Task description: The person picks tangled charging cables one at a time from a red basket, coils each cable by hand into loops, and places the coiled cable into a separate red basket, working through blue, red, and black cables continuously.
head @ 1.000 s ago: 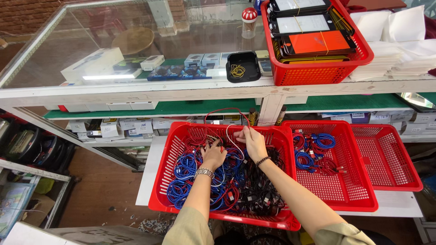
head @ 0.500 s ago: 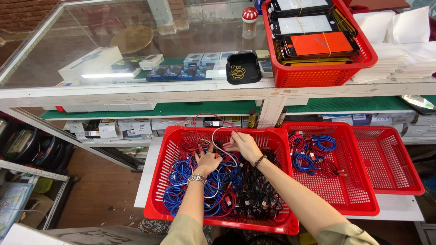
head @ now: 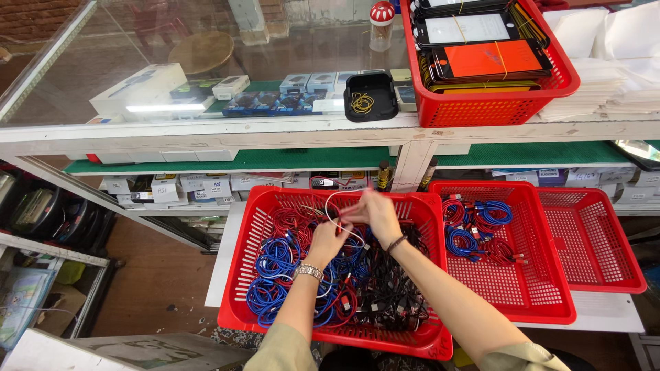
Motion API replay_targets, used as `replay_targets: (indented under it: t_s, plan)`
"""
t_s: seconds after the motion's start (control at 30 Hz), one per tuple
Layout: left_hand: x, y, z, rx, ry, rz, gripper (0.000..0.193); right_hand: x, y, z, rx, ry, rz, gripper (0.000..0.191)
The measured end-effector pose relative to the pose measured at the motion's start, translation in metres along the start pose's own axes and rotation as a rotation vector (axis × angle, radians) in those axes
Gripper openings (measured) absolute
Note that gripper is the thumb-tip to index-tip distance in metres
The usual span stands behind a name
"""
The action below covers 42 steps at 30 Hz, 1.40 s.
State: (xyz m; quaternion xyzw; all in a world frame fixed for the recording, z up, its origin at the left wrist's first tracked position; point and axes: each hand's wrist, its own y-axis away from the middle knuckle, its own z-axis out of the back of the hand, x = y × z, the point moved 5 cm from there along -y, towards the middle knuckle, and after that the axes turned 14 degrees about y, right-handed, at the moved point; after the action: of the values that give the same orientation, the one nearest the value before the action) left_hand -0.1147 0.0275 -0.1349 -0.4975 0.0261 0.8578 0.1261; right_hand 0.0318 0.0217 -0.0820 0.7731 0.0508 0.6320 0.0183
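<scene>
It was a small electronics shop: a glass display counter (head: 172,62) showed boxed accessories, and red plastic baskets (head: 240,275) held tangled charging cables (head: 289,275) and bundled phone cases (head: 491,58).

Both hands, left (head: 328,239) and right (head: 376,211), on a thin cable (head: 333,206) over red basket (head: 242,275).

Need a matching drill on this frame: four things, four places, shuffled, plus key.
Things:
1. black tray
2. middle red basket
3. rightmost low basket
4. white cable

Places or states:
A. holds blue and red cable bundles
B. on the glass counter, yellow bands inside
C. between left hand and right hand
D. nothing visible inside

Pairs: 1-B, 2-A, 3-D, 4-C
</scene>
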Motion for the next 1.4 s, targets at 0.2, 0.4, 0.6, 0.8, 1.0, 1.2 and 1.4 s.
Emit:
replay_targets:
  t_s: [0.2, 0.4, 0.6, 0.8, 1.0, 1.2, 1.4]
  plan:
    - [-0.022, -0.037, 0.053, -0.116, 0.439, 0.089, 0.030, 0.086, -0.055, -0.004, -0.014, 0.112, 0.279, 0.040]
    - [0.000, -0.037, 0.070, 0.262, 0.607, 0.353, 0.033, 0.133, -0.030, 0.051, -0.053, 0.349, 0.162, 0.044]
    - [-0.023, -0.048, 0.129, -0.158, -0.107, 0.044, 0.032, 0.095, 0.043, 0.075, 0.672, 1.283, -0.132, 0.054]
    - [-0.118, -0.042, 0.079, 0.416, 0.364, -0.041, 0.040, 0.134, 0.047, 0.020, 0.013, 1.443, 1.124, 0.050]
    - [-0.130, -0.015, 0.074, 0.460, 0.941, 0.132, 0.041, 0.128, 0.004, 0.083, 0.176, 0.782, 0.175, 0.030]
    - [-0.144, 0.002, 0.062, 0.481, 1.577, 0.026, 0.025, 0.092, -0.006, 0.102, -0.435, 0.585, 0.162, 0.024]
    - [-0.167, -0.040, 0.103, 0.099, 0.979, -0.161, 0.020, 0.011, 0.069, -0.033, 0.517, 0.365, -0.345, 0.037]
